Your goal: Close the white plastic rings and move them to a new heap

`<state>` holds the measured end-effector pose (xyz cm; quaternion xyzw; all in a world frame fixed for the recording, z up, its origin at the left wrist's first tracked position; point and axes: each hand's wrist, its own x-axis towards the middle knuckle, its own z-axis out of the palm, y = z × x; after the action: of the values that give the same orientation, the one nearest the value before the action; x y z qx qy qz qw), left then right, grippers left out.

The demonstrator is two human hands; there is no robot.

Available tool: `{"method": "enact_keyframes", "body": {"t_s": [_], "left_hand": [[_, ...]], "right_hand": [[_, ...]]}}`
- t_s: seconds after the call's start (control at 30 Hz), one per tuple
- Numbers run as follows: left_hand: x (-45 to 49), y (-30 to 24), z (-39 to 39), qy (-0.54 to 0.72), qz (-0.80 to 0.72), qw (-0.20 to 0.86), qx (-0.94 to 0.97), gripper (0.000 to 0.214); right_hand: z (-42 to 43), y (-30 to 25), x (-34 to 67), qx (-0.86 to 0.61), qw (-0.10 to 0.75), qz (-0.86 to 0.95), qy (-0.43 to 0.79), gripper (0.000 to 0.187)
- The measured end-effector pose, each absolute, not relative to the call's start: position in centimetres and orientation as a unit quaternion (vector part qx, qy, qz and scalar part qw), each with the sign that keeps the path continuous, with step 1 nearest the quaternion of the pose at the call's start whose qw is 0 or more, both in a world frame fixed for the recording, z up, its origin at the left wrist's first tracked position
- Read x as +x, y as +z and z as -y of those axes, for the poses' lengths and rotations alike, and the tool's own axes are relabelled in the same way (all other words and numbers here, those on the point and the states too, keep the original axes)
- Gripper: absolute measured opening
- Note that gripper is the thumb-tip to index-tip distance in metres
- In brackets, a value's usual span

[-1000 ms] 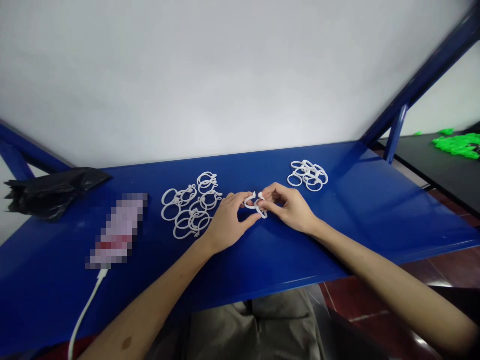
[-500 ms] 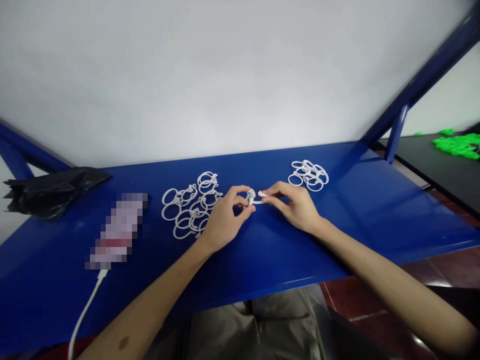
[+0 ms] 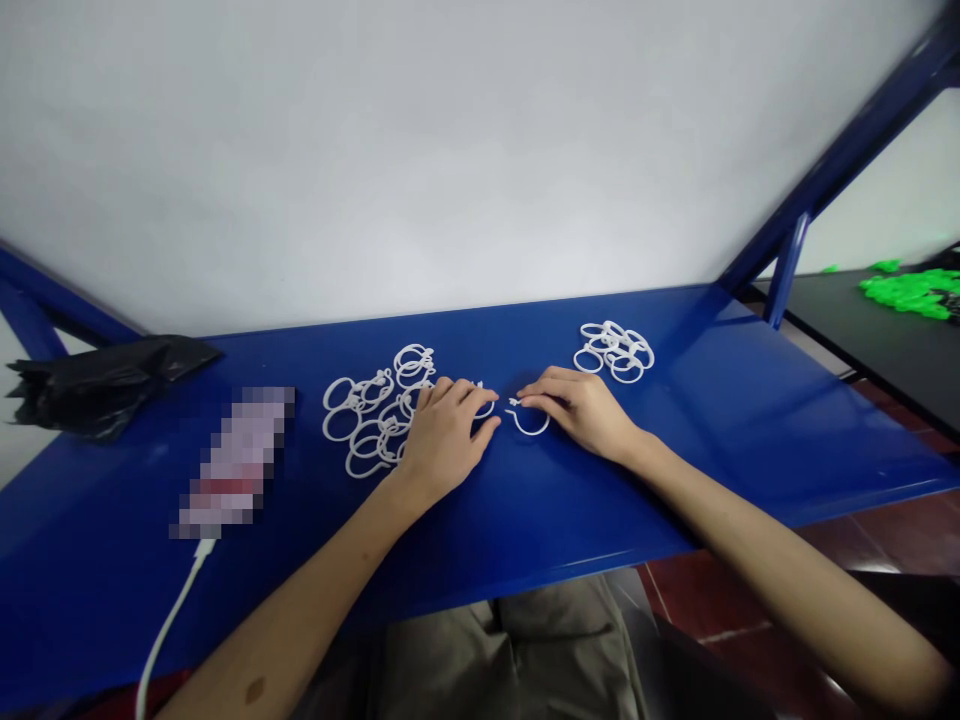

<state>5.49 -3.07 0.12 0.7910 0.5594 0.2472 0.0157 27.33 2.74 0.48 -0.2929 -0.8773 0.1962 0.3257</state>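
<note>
Now a thin white plastic ring (image 3: 529,420) is being pinched at its top by the fingers (image 3: 534,399) of the right hand (image 3: 581,410), and it is lying flat on the shiny blue metal table (image 3: 750,420). The ring's ends are looking apart, so it seems to be open. The left hand (image 3: 442,440) is being rested beside it, with its fingertips (image 3: 480,396) curled down on another white ring (image 3: 484,408) at the edge of a big heap of loose white rings (image 3: 375,415); whether that ring is truly being gripped cannot be told. A smaller bunch of white rings (image 3: 616,350) is lying behind the right hand, a little apart.

For this step to be done well, only one ring should be picked from the heap, so none get tangled. Both ends should be held firmly and lined up before being pressed together, gently, so the thin plastic is not bent.

A crumpled black plastic bag (image 3: 97,385) is lying far to the left, and a white cable (image 3: 169,625) is running off the front edge.
</note>
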Motion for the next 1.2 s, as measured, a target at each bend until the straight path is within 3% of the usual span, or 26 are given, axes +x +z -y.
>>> {"method": "enact_keyframes", "body": {"t_s": [0.13, 0.3, 0.5, 0.8, 1.2], "left_hand": [[5.8, 0.5, 3.5, 0.261, -0.528, 0.036, 0.807, 0.03], [5.9, 1.2, 3.6, 0.289, -0.508, 0.084, 0.807, 0.009], [5.8, 1.0, 3.1, 0.331, -0.552, 0.088, 0.76, 0.005], [5.3, 1.5, 3.0, 0.442, -0.537, 0.252, 0.673, 0.01], [5.4, 0.9, 2.9, 0.458, -0.465, 0.064, 0.755, 0.008]], "right_hand": [[-2.5, 0.6, 27.1, -0.298, 0.32, 0.868, 0.235, 0.018], [-2.4, 0.6, 26.8, -0.315, 0.294, 0.862, 0.267, 0.016], [-1.7, 1.1, 26.8, -0.332, 0.349, 0.845, 0.231, 0.022], [-0.5, 1.3, 26.1, -0.302, 0.37, 0.841, 0.254, 0.017], [-0.8, 1.3, 26.1, -0.298, 0.36, 0.846, 0.257, 0.018]]}}
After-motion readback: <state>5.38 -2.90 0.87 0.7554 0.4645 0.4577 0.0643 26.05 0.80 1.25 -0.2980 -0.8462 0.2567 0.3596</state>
